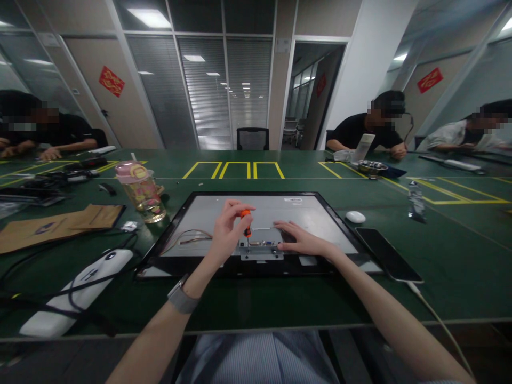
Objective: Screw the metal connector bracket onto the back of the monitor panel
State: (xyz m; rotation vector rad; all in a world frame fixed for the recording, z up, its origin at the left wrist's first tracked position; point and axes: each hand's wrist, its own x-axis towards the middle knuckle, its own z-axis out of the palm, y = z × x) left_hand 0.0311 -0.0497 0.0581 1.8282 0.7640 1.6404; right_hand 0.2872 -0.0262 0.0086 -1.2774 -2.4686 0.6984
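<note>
My left hand grips the orange and black handle of a short screwdriver between thumb and fingers. The screwdriver stands nearly upright, its tip down at the left end of a metal bracket with connector ports. That bracket sits on the back of a flat display panel, silver with a black frame, lying on the table before me. My right hand rests with fingers stretched out at the bracket's right side; some fingertips touch its edge. Thin wires lie on the panel's left part.
A phone on a charging cable and a white earbud case lie right. Left are a pink-lidded bottle, brown paper envelope, and white power strip with black cables. Several people sit across the green table.
</note>
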